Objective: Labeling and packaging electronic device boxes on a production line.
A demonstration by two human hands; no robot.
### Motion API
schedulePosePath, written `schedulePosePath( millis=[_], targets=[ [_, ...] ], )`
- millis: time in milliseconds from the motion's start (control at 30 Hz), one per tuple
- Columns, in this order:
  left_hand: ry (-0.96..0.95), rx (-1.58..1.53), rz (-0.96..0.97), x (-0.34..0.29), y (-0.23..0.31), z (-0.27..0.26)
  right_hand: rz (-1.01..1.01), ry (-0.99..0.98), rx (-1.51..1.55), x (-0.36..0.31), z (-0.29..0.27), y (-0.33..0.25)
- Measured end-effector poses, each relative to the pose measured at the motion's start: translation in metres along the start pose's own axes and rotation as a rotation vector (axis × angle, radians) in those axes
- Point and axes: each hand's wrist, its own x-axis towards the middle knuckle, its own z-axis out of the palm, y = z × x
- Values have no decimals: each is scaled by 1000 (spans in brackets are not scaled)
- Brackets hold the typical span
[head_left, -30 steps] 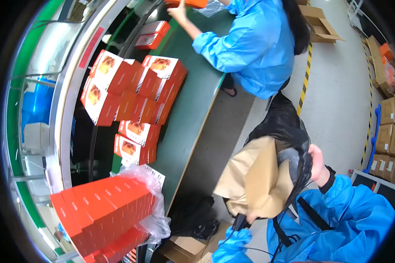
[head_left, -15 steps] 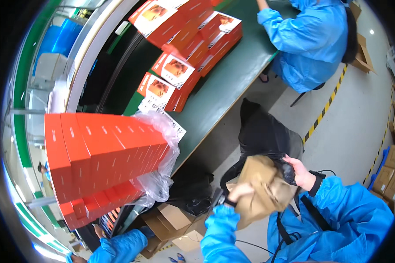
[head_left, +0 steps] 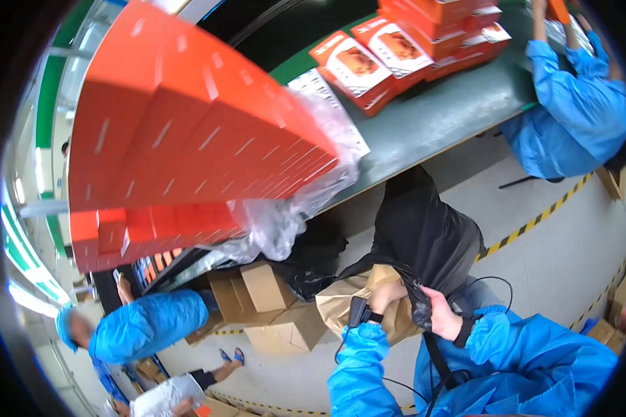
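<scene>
A brown paper bundle (head_left: 348, 306) is being pushed into the black bag (head_left: 424, 236) below the table edge — left hand (head_left: 382, 297) gripping paper, right hand (head_left: 442, 316) clamped on the bag's rim; a wider opening seems needed.

Both blue-sleeved forearms rise below the counter (head_left: 438, 118), left hand (head_left: 384, 297) and right hand (head_left: 441, 314) each closed in a grip.

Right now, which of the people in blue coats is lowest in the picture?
The crouching person at lower left, beside the cardboard boxes; the other co-worker leans over the green table at upper right.
</scene>
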Motion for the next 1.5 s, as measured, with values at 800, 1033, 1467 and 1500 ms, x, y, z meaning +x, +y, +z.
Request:
schedulePosePath(
  millis=[800, 1033, 1467, 1500],
  targets=[
    [725, 976, -333, 353, -56, -89, -126, -237, -485, 68, 61, -193],
    [1208, 1203, -227, 332, -95, -2, -263, 91, -485, 94, 77, -202],
    [2160, -821, -519, 168, -27, 36, -123, -259, -795, 85, 82, -253],
    [2191, -1084, -546, 183, -32, 15, -52, -317, -798, 88, 74, -260]
  ],
)
